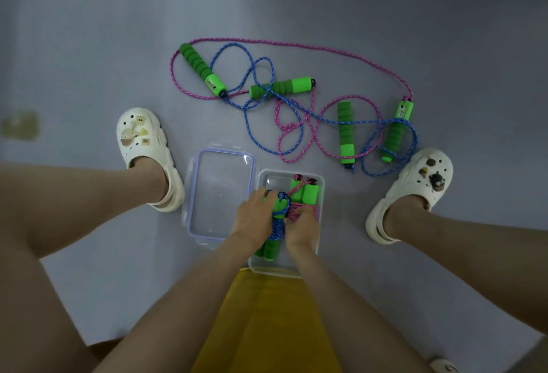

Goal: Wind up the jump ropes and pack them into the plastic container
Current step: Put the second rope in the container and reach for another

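A clear plastic container (321, 183) stands on the floor between my feet. Two wound jump ropes with green foam handles lie side by side in it. My left hand (254, 216) grips the bundle wrapped in blue cord (278, 228) on the left. My right hand (302, 228) holds the bundle wrapped in pink cord (303, 192) on the right, its fingers on the cord. Farther out, a loose pink rope (296, 44) and a loose blue rope (245, 119) lie tangled together, with green handles at both ends.
The container's clear lid (219, 195) with lilac clips lies flat against the container's left side. My white clogs stand at left (145, 141) and right (415, 186). One loose green handle (346, 132) lies just beyond the container.
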Tool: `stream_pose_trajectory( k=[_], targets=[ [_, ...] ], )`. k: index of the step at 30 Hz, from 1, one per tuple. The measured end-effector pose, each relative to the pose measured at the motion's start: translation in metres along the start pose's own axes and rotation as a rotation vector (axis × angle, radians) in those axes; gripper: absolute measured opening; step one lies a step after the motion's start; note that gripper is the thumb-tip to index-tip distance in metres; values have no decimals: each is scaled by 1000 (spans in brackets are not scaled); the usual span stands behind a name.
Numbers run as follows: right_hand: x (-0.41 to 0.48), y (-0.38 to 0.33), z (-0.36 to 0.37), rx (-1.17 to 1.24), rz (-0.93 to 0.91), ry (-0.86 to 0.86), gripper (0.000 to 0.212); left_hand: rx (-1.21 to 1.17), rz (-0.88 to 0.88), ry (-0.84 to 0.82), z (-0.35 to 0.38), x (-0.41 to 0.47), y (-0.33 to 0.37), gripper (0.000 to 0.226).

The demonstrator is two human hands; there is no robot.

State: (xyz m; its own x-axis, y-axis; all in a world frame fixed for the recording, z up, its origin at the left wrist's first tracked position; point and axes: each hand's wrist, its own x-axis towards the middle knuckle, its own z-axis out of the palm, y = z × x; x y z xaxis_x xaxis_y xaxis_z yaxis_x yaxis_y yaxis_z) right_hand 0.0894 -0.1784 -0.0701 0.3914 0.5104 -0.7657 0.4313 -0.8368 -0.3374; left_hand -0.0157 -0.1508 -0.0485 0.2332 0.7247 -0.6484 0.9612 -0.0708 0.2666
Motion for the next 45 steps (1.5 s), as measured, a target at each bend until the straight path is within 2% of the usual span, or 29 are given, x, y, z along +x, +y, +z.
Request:
stream_pose_trajectory(
  k=[3, 6, 12, 19, 24, 29, 32, 35, 38, 40, 43, 45],
  targets=[
    [2, 1, 2, -106, -60, -29, 16, 255, 183, -39, 6, 3, 3, 80],
    [3, 0, 5, -171, -119, -25, 26, 436, 181, -150, 8, 6, 5, 79],
    [2, 2, 5, -154, -174, -36, 29, 645, 180, -197, 8, 11, 10, 73],
    [5, 3, 7, -81, -166, -93, 25, 642, 123, -200, 16, 15, 20, 74],
    [4, 7, -9, -269, -104, -200, 18, 576, 123, -173, 18, 18, 23, 74],
    [1, 21, -17, -339, -62, -204, 18, 413, 71, -156, 18, 18, 13, 85],
    [-3, 19, -14, -529, -221, -161, 17, 309, 54, -172, 26, 8, 10, 95],
    [-3, 22, -7, -739, -533, -19, 37, 333, 38, -190, 41, -2, 14, 99],
    [2, 25, -4, -847, -560, -14, 70, 339, -41, -156, 54, -3, 20, 95],
    [8, 30, -1, -942, -614, 27, 81, 325, -73, -124, 58, -1, 23, 93],
    [8, 36, -2, -1098, -677, 28, 78, 326, -64, -92, 59, 0, 24, 89],
    [9, 40, -3, -1225, -680, -58, 74, 348, -60, -79, 59, 1, 22, 91]
  ],
)
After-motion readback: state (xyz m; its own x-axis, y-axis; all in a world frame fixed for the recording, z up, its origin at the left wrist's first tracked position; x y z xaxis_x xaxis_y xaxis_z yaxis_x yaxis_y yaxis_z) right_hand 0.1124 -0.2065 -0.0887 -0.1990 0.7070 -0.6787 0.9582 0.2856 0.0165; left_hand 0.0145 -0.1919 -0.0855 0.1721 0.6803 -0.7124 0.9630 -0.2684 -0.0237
